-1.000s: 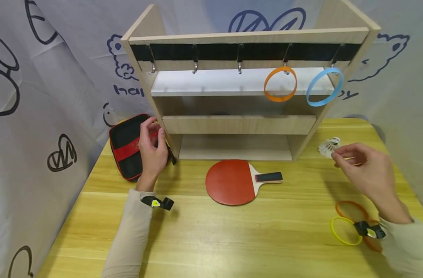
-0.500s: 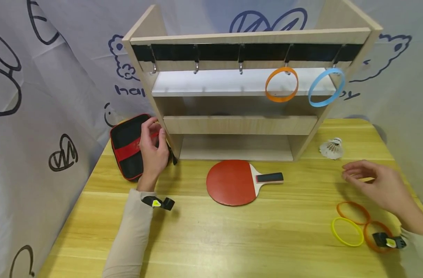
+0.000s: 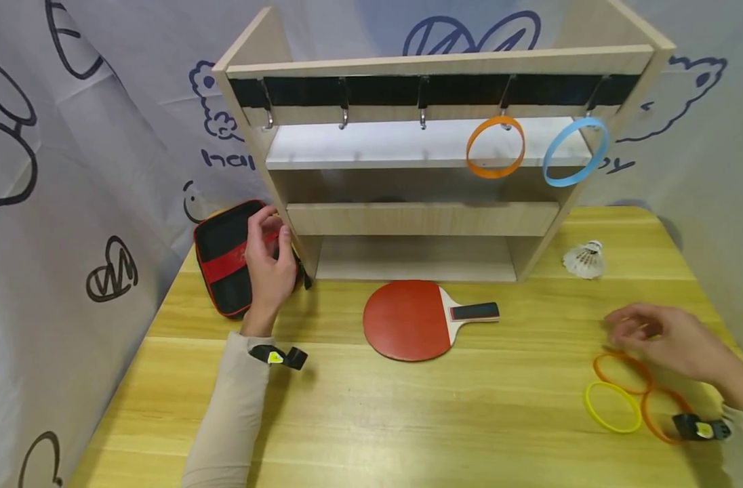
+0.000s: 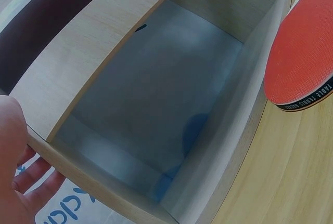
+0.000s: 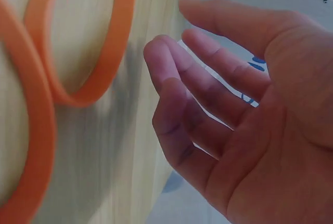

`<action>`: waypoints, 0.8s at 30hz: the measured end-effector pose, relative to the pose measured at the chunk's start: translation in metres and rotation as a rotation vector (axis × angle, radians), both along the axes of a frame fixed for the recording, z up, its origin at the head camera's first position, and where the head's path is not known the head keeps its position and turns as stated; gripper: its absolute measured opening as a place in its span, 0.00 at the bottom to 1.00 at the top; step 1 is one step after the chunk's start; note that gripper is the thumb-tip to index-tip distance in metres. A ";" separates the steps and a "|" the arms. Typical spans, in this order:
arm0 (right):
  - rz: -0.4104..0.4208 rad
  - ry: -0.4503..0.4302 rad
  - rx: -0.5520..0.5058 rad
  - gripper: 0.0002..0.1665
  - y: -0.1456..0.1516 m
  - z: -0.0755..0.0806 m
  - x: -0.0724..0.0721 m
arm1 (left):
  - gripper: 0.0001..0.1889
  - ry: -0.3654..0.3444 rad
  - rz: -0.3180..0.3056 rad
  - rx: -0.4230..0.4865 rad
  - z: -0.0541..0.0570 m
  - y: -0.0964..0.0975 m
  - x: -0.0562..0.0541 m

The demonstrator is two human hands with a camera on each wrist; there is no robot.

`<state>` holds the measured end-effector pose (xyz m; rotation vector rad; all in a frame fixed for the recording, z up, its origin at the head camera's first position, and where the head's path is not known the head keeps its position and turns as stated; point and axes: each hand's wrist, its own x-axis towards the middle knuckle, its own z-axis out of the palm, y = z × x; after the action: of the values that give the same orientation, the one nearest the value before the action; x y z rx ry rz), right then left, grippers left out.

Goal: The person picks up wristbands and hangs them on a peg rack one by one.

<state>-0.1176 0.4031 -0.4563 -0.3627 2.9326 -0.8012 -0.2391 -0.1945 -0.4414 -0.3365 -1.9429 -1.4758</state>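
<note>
My left hand (image 3: 270, 264) is at the left side panel of the wooden shelf unit (image 3: 420, 220), its fingers loosely bent against the panel's outer side. The left wrist view shows the fingers (image 4: 39, 180) beside that panel. On the right, my right hand (image 3: 664, 339) hovers above the table with relaxed fingers and holds nothing. Closest to it are an orange ring (image 3: 623, 373), a second orange ring (image 3: 666, 415) and a yellow ring (image 3: 612, 407), all lying on the wood. In the right wrist view, orange rings (image 5: 119, 31) appear left of the fingers.
An orange ring (image 3: 495, 147) and a blue ring (image 3: 575, 152) hang from the unit's hooks. A red table tennis bat (image 3: 406, 320) lies before the unit, with a shuttlecock (image 3: 585, 259) to its right. Behind my left hand is a black-and-red case (image 3: 225, 261).
My right hand has let go of the shuttlecock, leaving it on the table, and has come back towards the rings lying on the right. My left hand has stayed in place.
</note>
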 end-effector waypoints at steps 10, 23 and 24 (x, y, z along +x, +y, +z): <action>0.007 -0.090 -0.004 0.15 0.008 -0.006 0.009 | 0.19 0.001 -0.001 0.005 0.001 0.001 0.001; -0.025 -0.229 -0.011 0.20 0.022 -0.011 0.014 | 0.19 -0.004 0.000 0.003 0.000 0.000 0.001; -0.028 -0.232 -0.013 0.20 0.023 -0.013 0.015 | 0.19 -0.005 -0.001 0.003 0.000 0.000 0.001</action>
<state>-0.1030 0.4265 -0.4689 -0.2142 2.7236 -0.8067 -0.2383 -0.1945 -0.4411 -0.3332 -1.9446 -1.4808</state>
